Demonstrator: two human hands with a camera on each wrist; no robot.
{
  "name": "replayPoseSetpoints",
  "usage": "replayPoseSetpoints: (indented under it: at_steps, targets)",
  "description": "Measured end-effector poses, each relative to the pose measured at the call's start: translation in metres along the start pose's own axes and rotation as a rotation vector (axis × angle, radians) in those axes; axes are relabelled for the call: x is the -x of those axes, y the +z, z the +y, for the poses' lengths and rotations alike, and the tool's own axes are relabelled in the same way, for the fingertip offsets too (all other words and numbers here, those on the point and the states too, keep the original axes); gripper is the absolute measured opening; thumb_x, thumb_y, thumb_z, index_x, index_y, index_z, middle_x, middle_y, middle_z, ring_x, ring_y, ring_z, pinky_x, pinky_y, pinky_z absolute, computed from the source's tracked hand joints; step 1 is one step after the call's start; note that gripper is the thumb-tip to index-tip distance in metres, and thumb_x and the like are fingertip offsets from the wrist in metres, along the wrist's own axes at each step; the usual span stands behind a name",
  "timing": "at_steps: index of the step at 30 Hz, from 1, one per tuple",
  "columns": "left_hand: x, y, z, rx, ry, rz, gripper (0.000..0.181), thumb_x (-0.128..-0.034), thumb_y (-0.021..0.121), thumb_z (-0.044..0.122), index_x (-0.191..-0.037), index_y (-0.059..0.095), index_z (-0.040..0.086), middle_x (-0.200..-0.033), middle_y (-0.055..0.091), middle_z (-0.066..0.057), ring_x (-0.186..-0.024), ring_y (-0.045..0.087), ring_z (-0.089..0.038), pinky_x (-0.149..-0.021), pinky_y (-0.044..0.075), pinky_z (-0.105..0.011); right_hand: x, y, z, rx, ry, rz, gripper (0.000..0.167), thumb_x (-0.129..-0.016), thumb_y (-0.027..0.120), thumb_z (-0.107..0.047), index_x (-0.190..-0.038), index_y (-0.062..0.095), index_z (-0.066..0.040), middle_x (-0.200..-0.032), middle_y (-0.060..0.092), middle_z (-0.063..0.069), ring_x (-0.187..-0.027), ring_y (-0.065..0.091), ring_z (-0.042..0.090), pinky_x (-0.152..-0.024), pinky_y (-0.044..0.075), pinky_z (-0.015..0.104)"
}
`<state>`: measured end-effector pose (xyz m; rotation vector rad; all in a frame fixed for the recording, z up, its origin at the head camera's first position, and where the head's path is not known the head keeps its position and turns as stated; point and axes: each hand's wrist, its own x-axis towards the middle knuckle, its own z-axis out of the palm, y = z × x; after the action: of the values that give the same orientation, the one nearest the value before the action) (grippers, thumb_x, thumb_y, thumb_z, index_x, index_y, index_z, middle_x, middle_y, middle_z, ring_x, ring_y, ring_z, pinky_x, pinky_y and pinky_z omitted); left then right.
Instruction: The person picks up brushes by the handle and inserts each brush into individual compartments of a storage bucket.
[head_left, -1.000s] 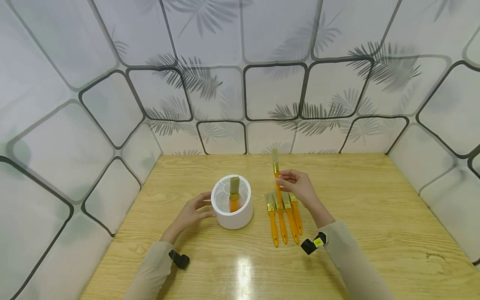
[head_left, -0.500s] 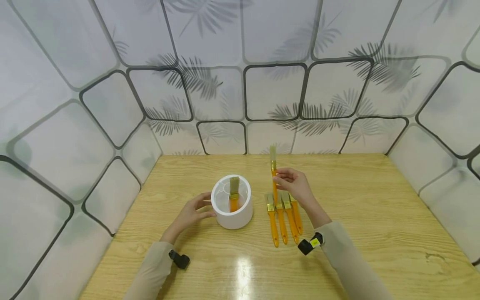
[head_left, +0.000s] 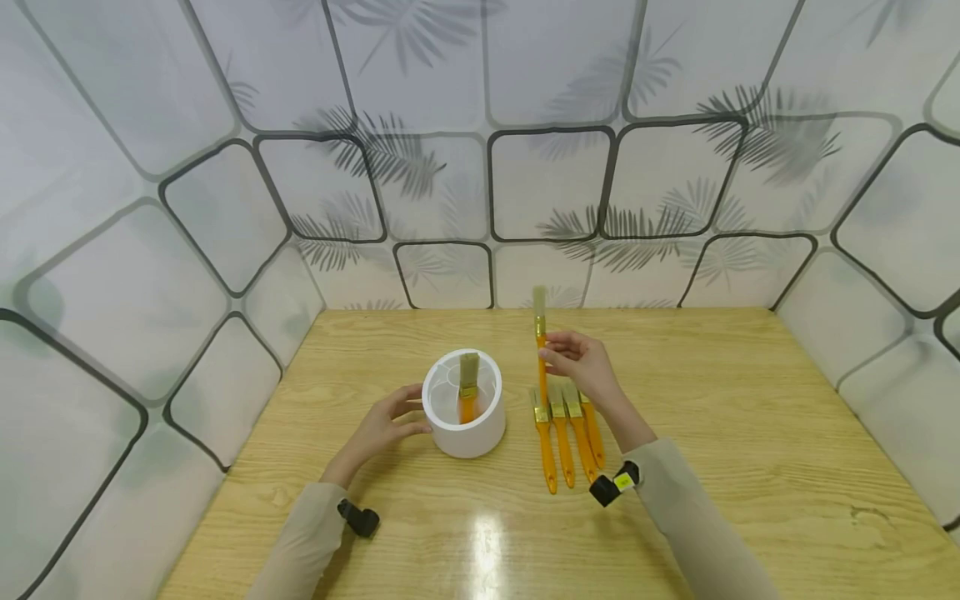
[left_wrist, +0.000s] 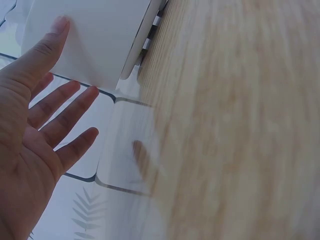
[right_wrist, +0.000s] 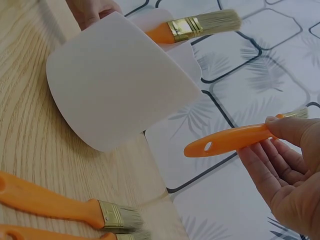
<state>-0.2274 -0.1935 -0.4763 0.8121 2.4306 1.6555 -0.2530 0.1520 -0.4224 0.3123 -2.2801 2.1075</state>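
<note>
A white round container (head_left: 470, 440) stands on the table, with one orange-handled brush (head_left: 468, 392) in it, bristles up. My left hand (head_left: 386, 429) touches the container's left side, fingers spread and relaxed; the left wrist view shows the thumb on the white wall (left_wrist: 95, 40). My right hand (head_left: 588, 362) pinches another brush (head_left: 541, 350) between thumb and fingers, upright with its bristles up, above the table; in the right wrist view its handle (right_wrist: 225, 141) hangs apart from the container (right_wrist: 120, 85). Below it several brushes (head_left: 564, 450) lie side by side, bristles toward the back.
The wooden table (head_left: 712, 392) meets a patterned cloth wall (head_left: 547, 183) at the back, and similar cloth rises on both sides. A small black camera is strapped to each wrist, the left one (head_left: 360, 519) resting low near the table.
My right hand has moved a little to the left and slightly up with the pinched brush. My left hand and the container have stayed in place.
</note>
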Motion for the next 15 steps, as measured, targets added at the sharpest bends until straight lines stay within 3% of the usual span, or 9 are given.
replayPoseSetpoints:
  at_steps: [2, 9, 15]
  targets:
    - [0.000, 0.000, 0.000, 0.001, 0.005, 0.000, 0.065, -0.0761, 0.074, 0.003, -0.133, 0.044, -0.002, -0.131, 0.048, -0.026, -0.111, 0.054, -0.044, -0.096, 0.043, -0.056, 0.000, 0.001, -0.002, -0.007, 0.007, 0.000, 0.038, -0.086, 0.066, -0.015, -0.117, 0.056, 0.006, -0.097, 0.058, 0.010, -0.080, 0.062, 0.009, -0.082, 0.054, 0.047]
    - [0.000, 0.000, 0.003, -0.011, 0.009, 0.001, 0.064, -0.0760, 0.073, 0.002, -0.132, 0.044, -0.003, -0.130, 0.049, -0.027, -0.110, 0.054, -0.044, -0.096, 0.043, -0.057, 0.003, 0.007, -0.020, -0.026, 0.030, -0.009, 0.036, -0.088, 0.064, -0.009, -0.117, 0.055, 0.008, -0.098, 0.058, 0.011, -0.080, 0.062, 0.009, -0.076, 0.058, 0.033]
    - [-0.001, 0.000, 0.002, -0.021, 0.011, -0.001, 0.064, -0.0764, 0.073, 0.003, -0.133, 0.044, -0.003, -0.130, 0.049, -0.026, -0.110, 0.054, -0.044, -0.096, 0.042, -0.058, 0.006, 0.013, -0.033, -0.009, 0.025, -0.012, 0.035, -0.088, 0.062, -0.006, -0.118, 0.054, 0.010, -0.100, 0.059, 0.014, -0.081, 0.062, 0.010, -0.073, 0.058, 0.029]
